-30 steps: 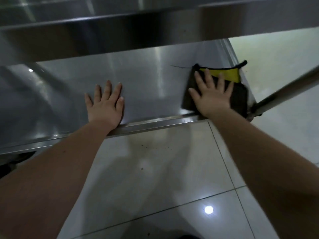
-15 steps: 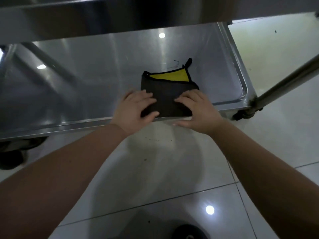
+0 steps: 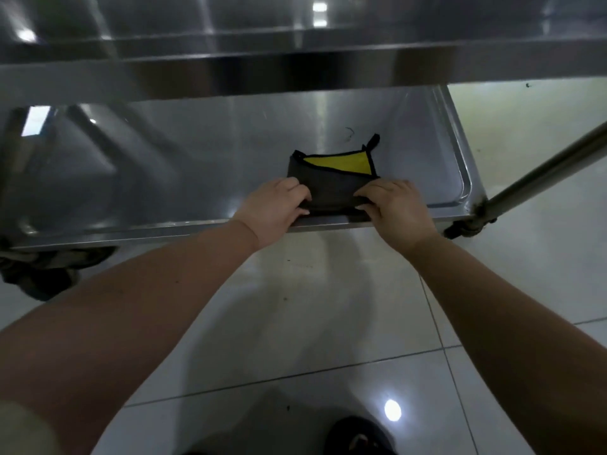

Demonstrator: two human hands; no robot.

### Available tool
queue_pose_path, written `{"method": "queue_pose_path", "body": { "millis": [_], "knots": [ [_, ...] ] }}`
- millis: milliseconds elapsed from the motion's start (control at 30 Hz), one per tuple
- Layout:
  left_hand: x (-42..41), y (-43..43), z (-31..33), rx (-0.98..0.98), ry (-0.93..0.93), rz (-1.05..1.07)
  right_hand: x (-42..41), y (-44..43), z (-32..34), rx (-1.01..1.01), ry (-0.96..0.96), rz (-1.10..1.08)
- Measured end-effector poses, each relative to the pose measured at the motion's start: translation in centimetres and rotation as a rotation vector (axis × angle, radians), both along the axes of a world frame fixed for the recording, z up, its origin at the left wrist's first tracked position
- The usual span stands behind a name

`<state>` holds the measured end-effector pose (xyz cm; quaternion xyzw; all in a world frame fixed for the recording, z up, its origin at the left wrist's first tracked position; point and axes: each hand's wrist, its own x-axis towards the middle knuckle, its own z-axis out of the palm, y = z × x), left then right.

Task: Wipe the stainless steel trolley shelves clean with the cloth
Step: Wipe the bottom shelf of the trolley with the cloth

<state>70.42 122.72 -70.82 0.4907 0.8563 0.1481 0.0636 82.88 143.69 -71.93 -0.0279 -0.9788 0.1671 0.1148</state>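
The left hand (image 3: 279,208) and right hand (image 3: 394,208) each pinch the near edge of the cloth (image 3: 331,187), at five o'clock on the lower shelf (image 3: 197,165). Best fold it flat and even, then wipe toward nine o'clock.

Folded dark-and-yellow cloth (image 3: 331,182), on lower shelf (image 3: 197,152)

Single head view, looking steeply down, close over lower trolley shelf (image 3: 197,165)

Both bare forearms reach forward and down. The left grip (image 3: 279,208) and right grip (image 3: 395,208) each pinch the cloth (image 3: 331,188) at its near corners, fingers curled.
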Motion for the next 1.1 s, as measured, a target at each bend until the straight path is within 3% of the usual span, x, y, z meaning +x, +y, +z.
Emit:
{"method": "queue_pose_path", "body": {
  "millis": [267, 567, 700, 1000, 1100],
  "knots": [
    [-0.7, -7.1, 8.9, 0.089, 0.383, -0.048, -3.0, -4.5, 9.6, -0.004, -0.008, 0.079],
    [1.5, -16.7, 19.4, -0.113, 0.235, 0.031, -3.2, -14.3, 18.9, -0.16, -0.401, 0.137],
    [2.9, -21.1, 28.9, -0.136, 0.147, 0.098, -2.4, -18.2, 28.3, -0.266, -0.443, 0.182],
    [5.6, -30.0, 60.4, -0.071, 0.118, 0.325, -3.8, -25.1, 57.7, -0.303, -0.214, 0.519],
    [7.2, -33.0, 69.8, -0.077, 0.194, 0.454, -5.9, -28.1, 66.9, -0.298, -0.132, 0.622]
  ]
}}
